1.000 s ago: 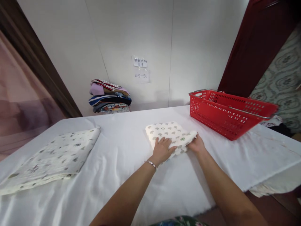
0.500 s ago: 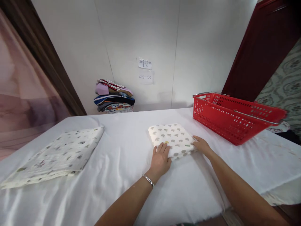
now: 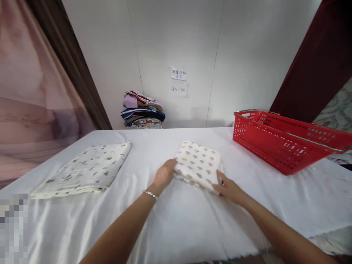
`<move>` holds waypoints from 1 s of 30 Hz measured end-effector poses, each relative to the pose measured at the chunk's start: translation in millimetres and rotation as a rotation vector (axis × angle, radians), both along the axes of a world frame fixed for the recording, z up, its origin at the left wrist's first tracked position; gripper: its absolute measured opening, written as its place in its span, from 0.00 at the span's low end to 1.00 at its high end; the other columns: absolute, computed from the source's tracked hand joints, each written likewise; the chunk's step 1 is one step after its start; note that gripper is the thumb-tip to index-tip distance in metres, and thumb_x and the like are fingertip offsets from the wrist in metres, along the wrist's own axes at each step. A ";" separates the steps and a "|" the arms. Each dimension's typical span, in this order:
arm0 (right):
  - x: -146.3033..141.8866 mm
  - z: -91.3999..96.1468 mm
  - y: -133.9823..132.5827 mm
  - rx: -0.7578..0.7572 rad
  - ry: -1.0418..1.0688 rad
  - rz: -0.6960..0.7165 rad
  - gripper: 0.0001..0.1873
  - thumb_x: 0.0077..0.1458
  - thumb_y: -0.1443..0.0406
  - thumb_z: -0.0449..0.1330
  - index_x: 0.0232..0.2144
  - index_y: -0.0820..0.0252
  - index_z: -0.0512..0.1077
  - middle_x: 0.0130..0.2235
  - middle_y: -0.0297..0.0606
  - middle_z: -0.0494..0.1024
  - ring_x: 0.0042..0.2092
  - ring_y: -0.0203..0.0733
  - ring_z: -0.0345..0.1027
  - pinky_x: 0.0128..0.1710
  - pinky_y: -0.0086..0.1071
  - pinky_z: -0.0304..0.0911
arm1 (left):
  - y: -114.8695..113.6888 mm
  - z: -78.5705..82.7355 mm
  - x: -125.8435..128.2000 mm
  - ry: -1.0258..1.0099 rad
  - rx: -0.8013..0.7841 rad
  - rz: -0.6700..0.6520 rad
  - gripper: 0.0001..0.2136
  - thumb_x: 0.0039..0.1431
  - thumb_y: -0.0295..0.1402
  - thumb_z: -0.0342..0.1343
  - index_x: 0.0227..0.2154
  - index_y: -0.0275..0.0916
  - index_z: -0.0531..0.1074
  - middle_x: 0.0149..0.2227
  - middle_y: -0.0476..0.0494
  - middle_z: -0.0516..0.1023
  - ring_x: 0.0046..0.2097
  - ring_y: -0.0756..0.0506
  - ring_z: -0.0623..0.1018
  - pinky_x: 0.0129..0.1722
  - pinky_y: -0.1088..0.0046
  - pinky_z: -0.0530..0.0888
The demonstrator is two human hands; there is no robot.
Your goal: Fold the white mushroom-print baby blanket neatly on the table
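A folded white cloth (image 3: 197,161) with grey fan-shaped prints and a small yellow figure lies turned at an angle in the middle of the table. My left hand (image 3: 165,172), with a silver bracelet on the wrist, grips its left corner; the fingertips are partly hidden at the edge. At the near right corner my right hand (image 3: 227,187) holds the cloth's edge between thumb and fingers. Farther left lies a larger folded white cloth (image 3: 88,168) with scattered dark and green prints, and neither hand touches it.
A red plastic basket (image 3: 286,145) with metal handles stands on the right of the white-covered table (image 3: 154,231). Against the back wall rises a stack of folded fabrics (image 3: 143,112). Paper signs (image 3: 179,82) hang above, and a pink curtain (image 3: 41,110) borders the left side.
The fan-print cloth has been turned clockwise. My left hand moved from its top to its left corner, and my right hand slid to the near right corner. The view shifted left.
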State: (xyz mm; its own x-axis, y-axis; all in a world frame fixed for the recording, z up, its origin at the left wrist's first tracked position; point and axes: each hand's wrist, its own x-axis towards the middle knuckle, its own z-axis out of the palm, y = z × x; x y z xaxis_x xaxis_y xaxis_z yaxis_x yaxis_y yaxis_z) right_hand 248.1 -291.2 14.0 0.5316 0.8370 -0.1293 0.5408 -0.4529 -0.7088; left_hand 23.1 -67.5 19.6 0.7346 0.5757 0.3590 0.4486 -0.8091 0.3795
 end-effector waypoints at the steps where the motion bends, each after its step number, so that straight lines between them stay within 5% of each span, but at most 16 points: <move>1: -16.4 1.5 -3.7 0.008 0.047 0.100 0.42 0.49 0.53 0.58 0.63 0.53 0.50 0.35 0.35 0.78 0.34 0.44 0.71 0.34 0.34 0.64 | 11.1 2.2 -12.5 0.033 -0.030 0.064 0.21 0.54 0.22 0.44 0.50 0.42 0.69 0.54 0.45 0.70 0.56 0.44 0.69 0.57 0.64 0.65; 4: -42.5 16.1 -5.5 0.067 0.038 0.217 0.31 0.51 0.52 0.56 0.57 0.53 0.63 0.24 0.30 0.73 0.26 0.40 0.66 0.27 0.32 0.60 | 27.0 9.0 -36.2 0.089 -0.122 0.219 0.21 0.55 0.23 0.44 0.50 0.44 0.69 0.51 0.47 0.73 0.52 0.43 0.72 0.54 0.65 0.69; 7: -37.0 39.4 12.5 0.237 -0.118 0.112 0.21 0.54 0.54 0.53 0.45 0.55 0.74 0.23 0.31 0.72 0.26 0.39 0.64 0.28 0.32 0.60 | 14.9 14.2 -32.2 -0.021 -0.069 0.163 0.20 0.55 0.23 0.44 0.49 0.41 0.70 0.53 0.46 0.71 0.55 0.45 0.70 0.57 0.67 0.65; 12: -19.7 61.0 73.0 0.482 -0.250 0.166 0.18 0.55 0.56 0.52 0.46 0.53 0.72 0.47 0.38 0.73 0.46 0.44 0.67 0.38 0.32 0.65 | -35.6 8.7 4.5 -0.067 0.112 -0.023 0.18 0.61 0.37 0.47 0.52 0.39 0.67 0.59 0.40 0.64 0.62 0.40 0.60 0.61 0.54 0.55; 15: -10.9 48.7 104.9 0.358 -0.429 0.225 0.25 0.57 0.55 0.50 0.55 0.55 0.64 0.60 0.40 0.61 0.60 0.47 0.53 0.52 0.39 0.58 | -57.7 -3.7 16.9 -0.025 0.137 -0.063 0.19 0.60 0.41 0.48 0.52 0.40 0.66 0.59 0.40 0.64 0.61 0.39 0.60 0.62 0.50 0.50; 19: 6.8 13.4 121.3 -0.092 -0.574 0.225 0.30 0.58 0.52 0.48 0.60 0.55 0.56 0.65 0.40 0.50 0.65 0.53 0.39 0.60 0.51 0.40 | -67.4 -15.1 16.5 -0.025 0.123 -0.064 0.18 0.62 0.40 0.45 0.52 0.42 0.67 0.58 0.43 0.66 0.61 0.41 0.61 0.63 0.51 0.47; 24: 18.5 -7.1 121.3 -0.166 -0.601 0.225 0.32 0.59 0.50 0.44 0.62 0.53 0.53 0.66 0.37 0.47 0.65 0.52 0.38 0.60 0.51 0.40 | -62.7 -10.0 12.3 -0.045 0.087 -0.077 0.17 0.62 0.41 0.45 0.50 0.42 0.69 0.57 0.44 0.67 0.61 0.41 0.61 0.63 0.53 0.46; 27: 29.0 -3.5 123.9 -0.130 -0.515 0.228 0.32 0.58 0.50 0.46 0.61 0.54 0.55 0.65 0.37 0.50 0.64 0.51 0.43 0.60 0.47 0.44 | -46.9 -5.2 6.8 -0.090 0.046 0.111 0.17 0.61 0.40 0.46 0.50 0.41 0.67 0.59 0.42 0.63 0.63 0.40 0.57 0.63 0.52 0.47; 30: 47.8 3.1 128.2 -0.118 -0.381 0.184 0.32 0.57 0.50 0.47 0.61 0.55 0.56 0.61 0.40 0.60 0.60 0.50 0.54 0.57 0.41 0.52 | -24.8 -4.7 -2.1 -0.118 -0.172 0.408 0.25 0.59 0.43 0.48 0.56 0.35 0.59 0.60 0.33 0.60 0.62 0.37 0.59 0.59 0.55 0.58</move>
